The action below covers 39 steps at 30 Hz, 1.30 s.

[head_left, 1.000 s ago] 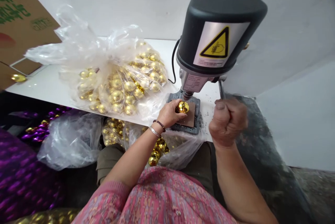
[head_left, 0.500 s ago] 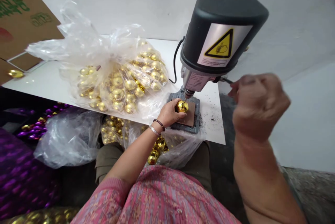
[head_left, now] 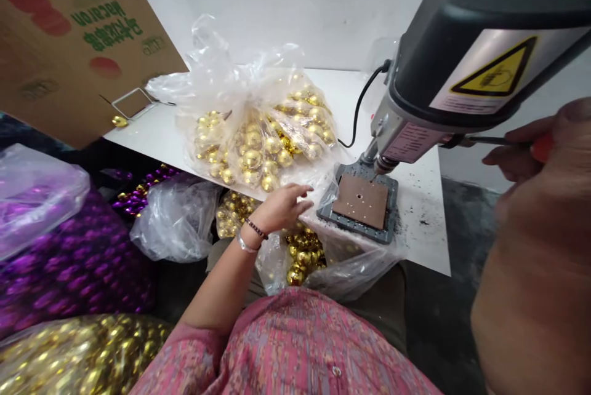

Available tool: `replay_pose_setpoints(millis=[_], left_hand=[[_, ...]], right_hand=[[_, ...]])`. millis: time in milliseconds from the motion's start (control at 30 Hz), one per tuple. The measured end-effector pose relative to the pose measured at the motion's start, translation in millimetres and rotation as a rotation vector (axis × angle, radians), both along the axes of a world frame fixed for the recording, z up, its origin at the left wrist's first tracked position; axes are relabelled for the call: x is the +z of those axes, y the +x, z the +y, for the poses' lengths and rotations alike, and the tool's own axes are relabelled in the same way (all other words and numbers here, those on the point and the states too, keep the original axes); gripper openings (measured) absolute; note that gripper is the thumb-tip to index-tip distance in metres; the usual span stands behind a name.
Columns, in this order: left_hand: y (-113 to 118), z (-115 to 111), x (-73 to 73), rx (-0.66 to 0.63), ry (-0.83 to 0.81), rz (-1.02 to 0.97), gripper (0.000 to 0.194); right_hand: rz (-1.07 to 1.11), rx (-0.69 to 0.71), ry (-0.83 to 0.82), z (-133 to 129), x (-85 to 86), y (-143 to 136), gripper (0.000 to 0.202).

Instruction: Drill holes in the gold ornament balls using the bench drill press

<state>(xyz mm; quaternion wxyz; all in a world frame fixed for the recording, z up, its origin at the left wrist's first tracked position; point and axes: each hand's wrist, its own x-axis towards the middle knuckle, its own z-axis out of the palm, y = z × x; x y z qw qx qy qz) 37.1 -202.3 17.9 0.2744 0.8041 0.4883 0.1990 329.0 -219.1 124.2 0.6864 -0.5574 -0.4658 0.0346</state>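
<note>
My left hand [head_left: 284, 205], fingers apart and holding nothing, hovers at the table's front edge, left of the drill press [head_left: 475, 56]. Below it, a clear bag on my lap holds shiny gold bauble balls [head_left: 302, 253]. At the right edge of the view, my right hand [head_left: 549, 155] is closed around the red-knobbed lever [head_left: 492, 141] of the drill press. The chuck [head_left: 384, 165] stands over a brown board [head_left: 362, 201] with one hole and small bright flecks, lying on the grey base [head_left: 330, 210]. No ball lies on the board.
A clear bag of gold balls [head_left: 252, 158] lies on the white table [head_left: 431, 241], which has dark shavings on it. A cardboard box [head_left: 87, 44] leans at the left, one gold ball [head_left: 119, 121] beside it. Bags of purple balls [head_left: 69, 247] and gold balls [head_left: 83, 352] fill the lower left.
My left hand has let go of the gold ball, which is gone from the board, and moved left with its fingers open. The view has shifted left. My right hand stays at the lever.
</note>
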Motion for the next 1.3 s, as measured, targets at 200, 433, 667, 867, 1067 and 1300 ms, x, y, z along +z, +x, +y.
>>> replay_pose_setpoints(millis=[200,433,667,867,1067,1300], left_hand=[[17.2,71.4,2.9,0.191,0.214,0.237,0.040],[8.6,104.2,3.8,0.438,0.119,0.678,0.035],[-3.7,94.4,-4.5,0.327,0.076,0.726,0.046],[8.8,89.8,-11.7,0.261,0.112,0.618,0.042],[7.7,58.6,-7.7,0.232,0.116,0.004,0.049],[17.4,13.2,-0.6,0.217,-0.630,-1.194,0.052]], right_hand=[[-0.062,-0.036,0.011,0.0,1.1,-4.7,0.041],[-0.082,-0.048,-0.034,-4.4,-2.5,-3.0,0.039],[-0.091,-0.048,-0.036,-8.0,-7.6,-5.6,0.037],[-0.104,-0.013,-0.058,-8.1,-9.5,-1.7,0.041],[-0.098,-0.011,-0.059,-10.4,-8.5,-4.3,0.045],[-0.084,-0.013,-0.072,-9.0,-9.2,-4.3,0.045]])
